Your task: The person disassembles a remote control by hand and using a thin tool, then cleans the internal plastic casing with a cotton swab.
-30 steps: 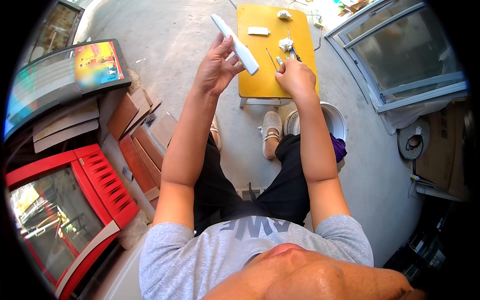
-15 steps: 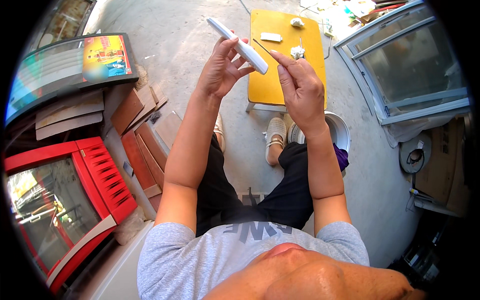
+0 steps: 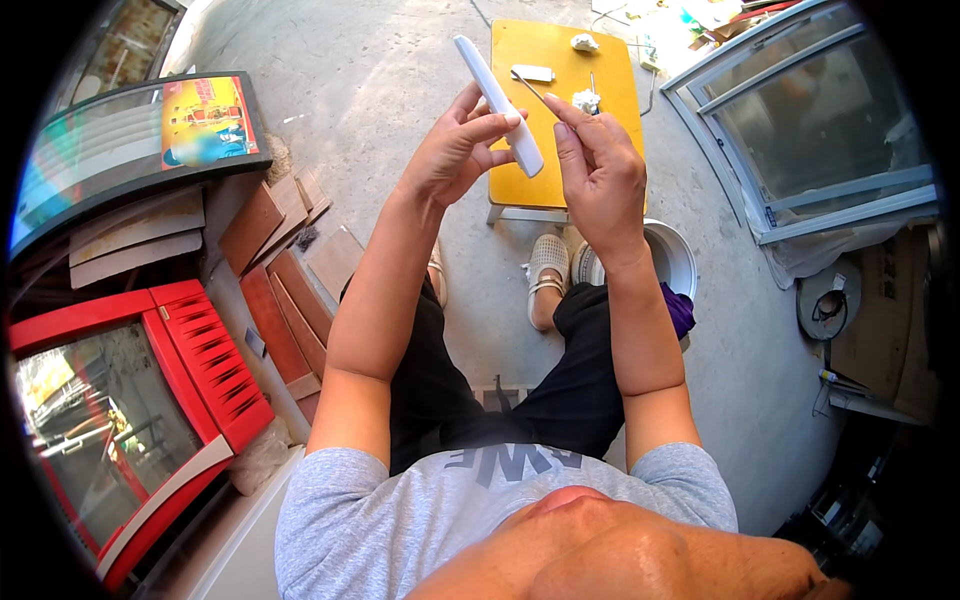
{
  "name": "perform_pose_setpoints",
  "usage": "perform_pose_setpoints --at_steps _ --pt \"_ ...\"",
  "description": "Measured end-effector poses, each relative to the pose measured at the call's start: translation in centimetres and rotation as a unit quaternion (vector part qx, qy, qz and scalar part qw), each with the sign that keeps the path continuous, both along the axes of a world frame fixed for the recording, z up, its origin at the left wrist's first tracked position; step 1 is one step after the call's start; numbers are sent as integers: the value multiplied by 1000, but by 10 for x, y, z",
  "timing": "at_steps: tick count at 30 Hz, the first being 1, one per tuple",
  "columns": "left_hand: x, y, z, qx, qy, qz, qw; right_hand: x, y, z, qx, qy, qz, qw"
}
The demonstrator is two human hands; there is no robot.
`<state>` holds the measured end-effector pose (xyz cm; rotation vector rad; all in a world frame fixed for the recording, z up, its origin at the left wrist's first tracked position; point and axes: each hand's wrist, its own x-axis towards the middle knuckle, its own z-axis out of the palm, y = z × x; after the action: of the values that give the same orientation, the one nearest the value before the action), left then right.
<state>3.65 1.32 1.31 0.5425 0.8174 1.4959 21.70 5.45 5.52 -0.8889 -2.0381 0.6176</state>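
My left hand (image 3: 452, 150) grips a long, slim white plastic piece (image 3: 488, 84), shaped like a remote control, with the thumb across its middle. It is tilted, its lower end toward my right hand. My right hand (image 3: 606, 182) pinches a thin dark rod (image 3: 527, 86) between thumb and forefinger. The rod's tip points up and left toward the white piece, and a gap shows between them. Beyond both hands stands a small yellow table (image 3: 618, 62). On it lie a flat white rectangular piece (image 3: 538, 74) and two crumpled white wads, the farther wad (image 3: 584, 42) near the back edge.
A white bucket (image 3: 688, 262) with a purple cloth (image 3: 679, 312) stands by my right leg. Glass-paned frames (image 3: 820, 130) lean at the right. At the left are a red glass-fronted cabinet (image 3: 212, 350), wooden boards (image 3: 285, 300) and a dark-framed panel (image 3: 210, 120).
My left hand has shifted right and slightly down, bringing the white piece closer to the rod, and it now stands steeper. The thumb presses across its middle. My right hand has barely moved.
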Motion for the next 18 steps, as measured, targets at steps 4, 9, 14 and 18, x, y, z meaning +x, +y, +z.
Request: perform_pose_setpoints --at_steps 4,9,14,18 --pt "-1 1 -4 -3 5 15 1000 -2 1 -2 3 32 -8 999" --pt "-18 -4 -3 61 -208 -47 975 0 3 -2 4 48 -16 999" --pt "-26 -3 -16 27 -250 -7 968 -1 -3 0 -2 36 -8 999" --pt "-21 3 -15 33 -286 -22 957 -5 -8 1 -16 51 10 999"
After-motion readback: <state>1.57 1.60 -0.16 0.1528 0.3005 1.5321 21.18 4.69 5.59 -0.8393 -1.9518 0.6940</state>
